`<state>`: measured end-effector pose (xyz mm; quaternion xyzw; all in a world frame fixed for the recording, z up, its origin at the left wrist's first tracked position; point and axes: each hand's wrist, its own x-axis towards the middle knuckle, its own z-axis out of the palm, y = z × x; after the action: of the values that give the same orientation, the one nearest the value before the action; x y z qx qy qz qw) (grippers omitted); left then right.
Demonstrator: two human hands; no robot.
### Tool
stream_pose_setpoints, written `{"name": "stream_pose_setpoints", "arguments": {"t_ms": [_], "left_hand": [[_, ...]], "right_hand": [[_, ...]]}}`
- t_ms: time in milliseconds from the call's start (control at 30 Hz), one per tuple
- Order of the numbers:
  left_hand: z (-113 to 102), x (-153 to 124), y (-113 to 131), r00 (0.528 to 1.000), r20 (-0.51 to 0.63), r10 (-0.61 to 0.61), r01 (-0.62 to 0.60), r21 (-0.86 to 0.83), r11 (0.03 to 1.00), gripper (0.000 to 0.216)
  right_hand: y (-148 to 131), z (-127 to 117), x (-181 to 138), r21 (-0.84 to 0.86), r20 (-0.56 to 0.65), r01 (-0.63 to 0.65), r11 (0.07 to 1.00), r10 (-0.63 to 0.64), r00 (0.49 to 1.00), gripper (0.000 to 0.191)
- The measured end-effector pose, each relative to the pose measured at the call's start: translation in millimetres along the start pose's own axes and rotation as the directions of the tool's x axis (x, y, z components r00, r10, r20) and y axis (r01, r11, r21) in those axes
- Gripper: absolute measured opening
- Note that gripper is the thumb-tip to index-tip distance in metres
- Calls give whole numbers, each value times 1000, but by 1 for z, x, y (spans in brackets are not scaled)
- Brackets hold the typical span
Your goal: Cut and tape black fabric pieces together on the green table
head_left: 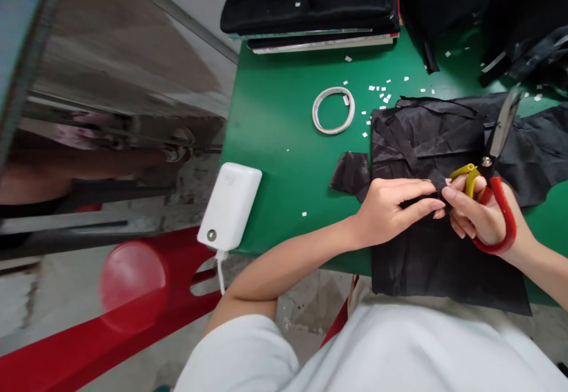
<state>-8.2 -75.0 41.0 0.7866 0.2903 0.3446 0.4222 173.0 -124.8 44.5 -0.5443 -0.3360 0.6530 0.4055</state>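
Note:
My left hand is closed, its fingertips pinching a narrow black fabric strap. Just right of it, my right hand has scissors hooked in it, with a red handle loop, yellow on the other grip and the blades pointing up and away. The thumb and fingers of that hand also touch the strap, close to my left fingertips. Under both hands lies a wide piece of black fabric, partly hanging over the table's near edge. What sits exactly between the fingertips is hidden.
On the green table lie a white tape ring, scattered small white scraps and a white power bank with a cable. Stacked black fabric stands at the back. A red plastic stool or chair is at left; another person's leg shows beyond.

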Motion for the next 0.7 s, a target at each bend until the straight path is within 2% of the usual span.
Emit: {"name": "stream_pose_setpoints", "arguments": {"t_ms": [167,333,533,700], "left_hand": [[0,4,8,970,40,-238,241,-228,943,32],[2,5,3,914,-20,-404,361,-410,837,34],[2,5,3,900,-11,-436,390,-430,815,35],[0,5,2,890,19,-455,414,-453,790,28]], "right_hand": [[0,-1,-1,-105,26,19,994,-17,1000,36],[-5,-1,-4,-113,50,13,994,-7,999,34],[-8,-1,-5,-120,97,8,993,3,995,27],[-9,0,-5,-91,15,30,995,-29,999,27]]}}
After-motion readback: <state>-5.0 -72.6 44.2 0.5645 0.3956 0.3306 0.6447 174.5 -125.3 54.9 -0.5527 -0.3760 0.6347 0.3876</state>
